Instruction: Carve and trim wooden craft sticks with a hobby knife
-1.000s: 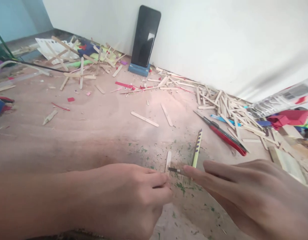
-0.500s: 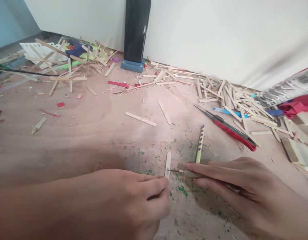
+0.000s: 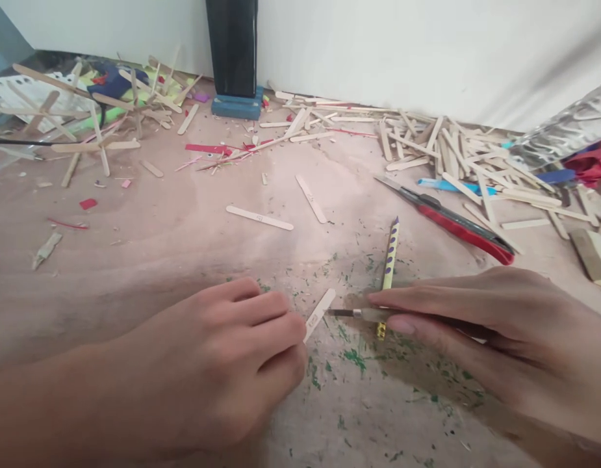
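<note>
My left hand [image 3: 251, 351] is closed on the lower end of a wooden popsicle stick [image 3: 320, 313], which slants up to the right with a small mark on its face. In my right hand [image 3: 470, 331] is a slim craft knife [image 3: 373, 314], gripped between thumb and fingers, its narrow blade pointing left. The blade tip is at the stick's right edge; whether it touches I cannot tell. Under the knife lies a yellow pencil [image 3: 390, 253] with dark dots. Two more marked sticks, one slanting [image 3: 260, 218] and one steeper [image 3: 310, 198], lie beyond my hands.
A red and black box cutter [image 3: 446, 218] lies at the right, before a heap of popsicle sticks [image 3: 456, 153]. A dark phone [image 3: 232, 52] leans upright in a blue stand [image 3: 236, 105]. Joined sticks [image 3: 98, 144] and scraps lie at the left. Green shavings [image 3: 353, 357] dot the tabletop.
The popsicle stick has turned from nearly upright to slanting right. My left hand has shifted left, its fingers turned. The knife stays beside the stick, and the whole view has shifted slightly.
</note>
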`<state>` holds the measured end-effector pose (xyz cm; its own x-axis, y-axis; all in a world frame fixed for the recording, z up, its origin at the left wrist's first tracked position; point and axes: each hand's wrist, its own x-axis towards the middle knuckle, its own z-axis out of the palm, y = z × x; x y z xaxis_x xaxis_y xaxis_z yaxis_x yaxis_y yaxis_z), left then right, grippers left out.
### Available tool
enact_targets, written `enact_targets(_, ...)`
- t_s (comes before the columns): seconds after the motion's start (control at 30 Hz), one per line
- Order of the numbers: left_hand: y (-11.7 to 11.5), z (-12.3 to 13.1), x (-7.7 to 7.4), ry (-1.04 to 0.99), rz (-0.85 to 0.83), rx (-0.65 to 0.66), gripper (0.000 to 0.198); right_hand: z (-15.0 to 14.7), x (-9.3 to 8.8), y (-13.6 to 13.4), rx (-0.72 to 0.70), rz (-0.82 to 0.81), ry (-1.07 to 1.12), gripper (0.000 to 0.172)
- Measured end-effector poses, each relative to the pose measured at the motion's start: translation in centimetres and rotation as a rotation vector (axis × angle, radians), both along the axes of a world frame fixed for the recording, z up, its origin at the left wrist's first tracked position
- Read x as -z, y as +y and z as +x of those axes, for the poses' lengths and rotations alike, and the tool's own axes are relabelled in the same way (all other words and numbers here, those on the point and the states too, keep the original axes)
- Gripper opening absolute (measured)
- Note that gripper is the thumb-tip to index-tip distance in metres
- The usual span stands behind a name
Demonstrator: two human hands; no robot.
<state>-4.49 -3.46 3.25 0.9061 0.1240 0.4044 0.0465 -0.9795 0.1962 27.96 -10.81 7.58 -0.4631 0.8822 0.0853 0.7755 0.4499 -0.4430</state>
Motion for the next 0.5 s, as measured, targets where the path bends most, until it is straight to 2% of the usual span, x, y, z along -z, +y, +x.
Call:
enact_targets(0.17, -0.5, -0.1, 0.7, 0.014, -0.118, -0.045, 0.022, 0.6, 1.2, 0.2, -0.026, -0.008, 0.037, 0.024)
enact_targets(0.33, -0.6, 0.1, 1.1, -0.014, -0.118, -0.118, 0.038, 0.7, 1.9, -1.0, 0.038, 0.036, 0.017, 0.031)
enact_targets(0.5, -0.1, -0.2, 1.2, 0.048, -0.055, -0.170, 0.043, 0.4, 1.7, -1.9, 0.001, 0.007, 0.025, 0.036)
